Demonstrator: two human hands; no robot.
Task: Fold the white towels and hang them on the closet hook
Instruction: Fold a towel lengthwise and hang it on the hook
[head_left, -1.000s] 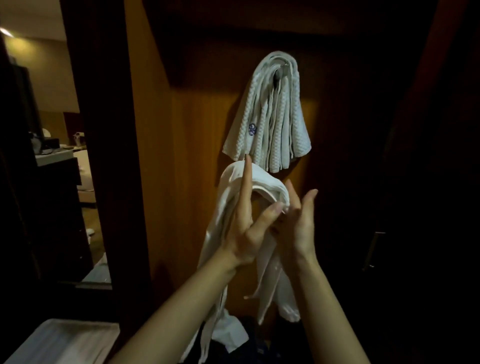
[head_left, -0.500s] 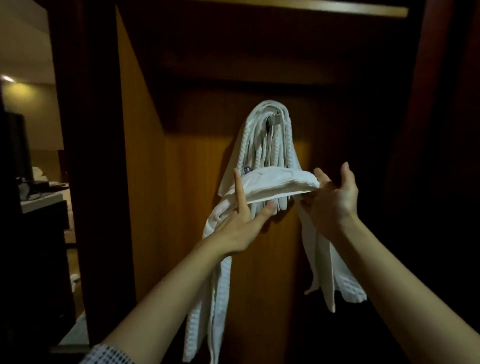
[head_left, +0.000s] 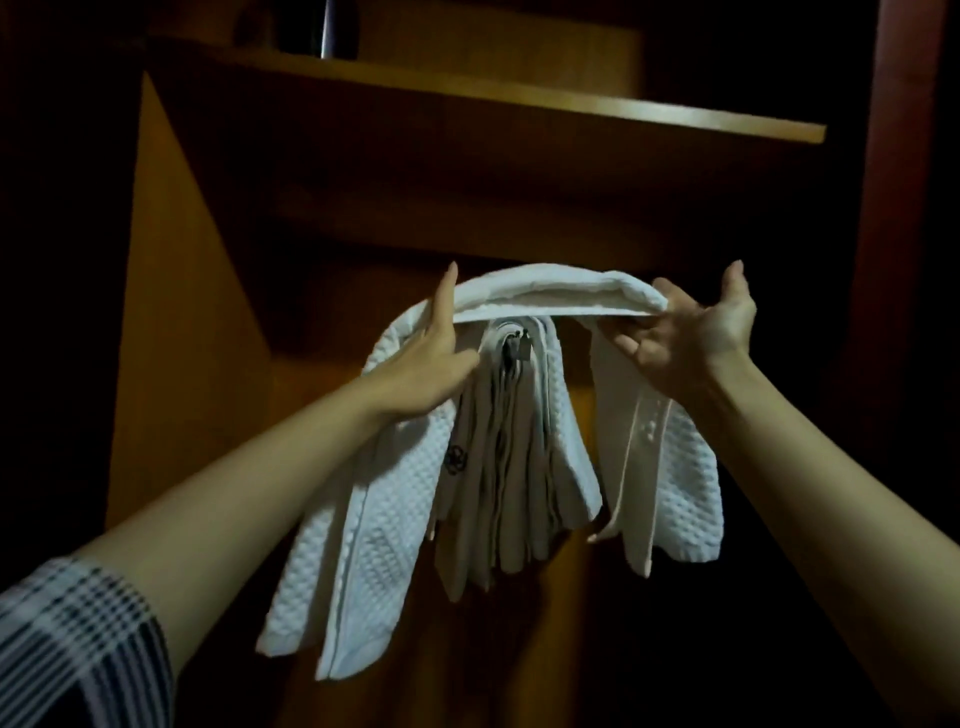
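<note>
From the head camera, both hands hold a folded white towel (head_left: 550, 304) stretched level between them, just above a metal hook (head_left: 517, 348) on the closet's back wall (head_left: 187, 291). The left hand (head_left: 431, 364) grasps the towel's left end, forefinger pointing straight up along the fold and thumb tucked beneath. The right hand (head_left: 691, 338) pinches the right end, thumb on top of the fold and fingers curled under. The towel's two waffle-textured ends droop down on either side.

A second white towel (head_left: 514, 457) already hangs from the hook in narrow pleats. On its left edge sits a small dark embroidered emblem (head_left: 456, 460), flower-like; no lettering can be read.

A wooden shelf (head_left: 571, 109) runs overhead. The closet's right side is lost in darkness. A plaid sleeve (head_left: 67, 654) is cut off at the lower left corner.
</note>
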